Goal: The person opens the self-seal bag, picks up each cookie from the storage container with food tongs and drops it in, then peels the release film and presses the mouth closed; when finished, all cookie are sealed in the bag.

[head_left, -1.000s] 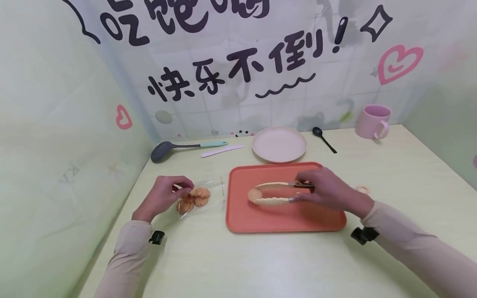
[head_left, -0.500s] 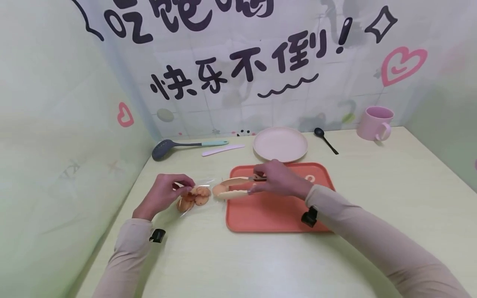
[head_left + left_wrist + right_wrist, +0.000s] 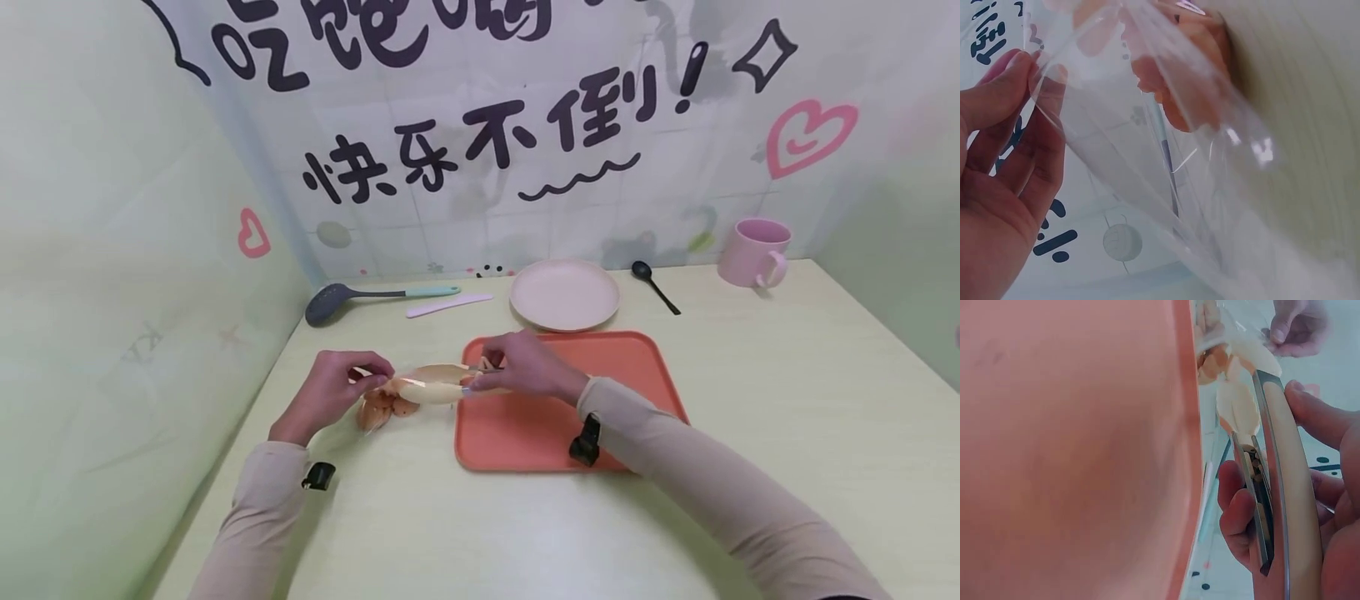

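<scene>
My left hand [image 3: 326, 393] pinches the edge of a clear plastic bag [image 3: 1104, 156] between thumb and fingers, holding its mouth up. Several golden-brown cookies [image 3: 378, 412] lie inside the bag; in the left wrist view one cookie [image 3: 1191, 103] shows through the film. A pair of tongs [image 3: 1291, 469] with cream scalloped tips and metal-edged handles is in my right hand [image 3: 521, 367], thumb on one arm and fingers round the other. The tongs' tips reach into the bag's mouth beside my left fingers, over the cookies. Whatever sits between the tips is hidden.
An orange-red tray [image 3: 517, 437] lies under my right forearm. Behind it stand a pink plate [image 3: 564, 294], a black spoon [image 3: 655, 287] and a pink mug [image 3: 752, 252]. A slotted ladle [image 3: 326, 304] and a lilac knife [image 3: 448, 306] lie at the back left.
My right hand has moved left from over the tray, carrying a round cookie in the tongs to the bag, where it is now out of sight. My left hand has stayed at the bag.
</scene>
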The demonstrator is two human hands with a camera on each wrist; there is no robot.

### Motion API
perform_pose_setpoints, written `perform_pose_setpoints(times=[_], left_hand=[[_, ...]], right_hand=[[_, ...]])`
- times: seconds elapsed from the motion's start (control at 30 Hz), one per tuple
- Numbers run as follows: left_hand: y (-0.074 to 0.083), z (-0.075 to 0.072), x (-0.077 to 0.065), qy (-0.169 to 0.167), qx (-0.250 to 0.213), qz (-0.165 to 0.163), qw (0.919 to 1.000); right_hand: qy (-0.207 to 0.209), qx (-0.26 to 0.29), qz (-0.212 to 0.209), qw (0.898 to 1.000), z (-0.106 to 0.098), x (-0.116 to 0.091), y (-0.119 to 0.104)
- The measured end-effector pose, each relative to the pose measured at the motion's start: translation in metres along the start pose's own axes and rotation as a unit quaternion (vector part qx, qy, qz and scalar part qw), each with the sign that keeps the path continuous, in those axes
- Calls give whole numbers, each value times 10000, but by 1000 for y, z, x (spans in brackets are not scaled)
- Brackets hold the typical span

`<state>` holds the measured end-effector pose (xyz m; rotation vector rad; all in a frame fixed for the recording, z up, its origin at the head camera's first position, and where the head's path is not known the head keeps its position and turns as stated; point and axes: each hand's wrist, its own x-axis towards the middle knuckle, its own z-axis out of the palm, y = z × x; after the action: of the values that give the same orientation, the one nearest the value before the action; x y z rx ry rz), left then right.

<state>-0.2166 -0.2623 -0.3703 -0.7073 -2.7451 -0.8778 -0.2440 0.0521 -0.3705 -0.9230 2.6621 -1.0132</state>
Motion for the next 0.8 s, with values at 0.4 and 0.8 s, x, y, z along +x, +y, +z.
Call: perform_pose_setpoints(times=[0.4, 0.8], left_hand=[[0, 0, 1, 103, 119, 69, 9999], [-4, 5, 0, 92, -31, -11, 10000]], right_hand=[[101, -293, 60, 9995, 12, 10, -21], [133, -98, 261, 9995, 3, -2, -8]])
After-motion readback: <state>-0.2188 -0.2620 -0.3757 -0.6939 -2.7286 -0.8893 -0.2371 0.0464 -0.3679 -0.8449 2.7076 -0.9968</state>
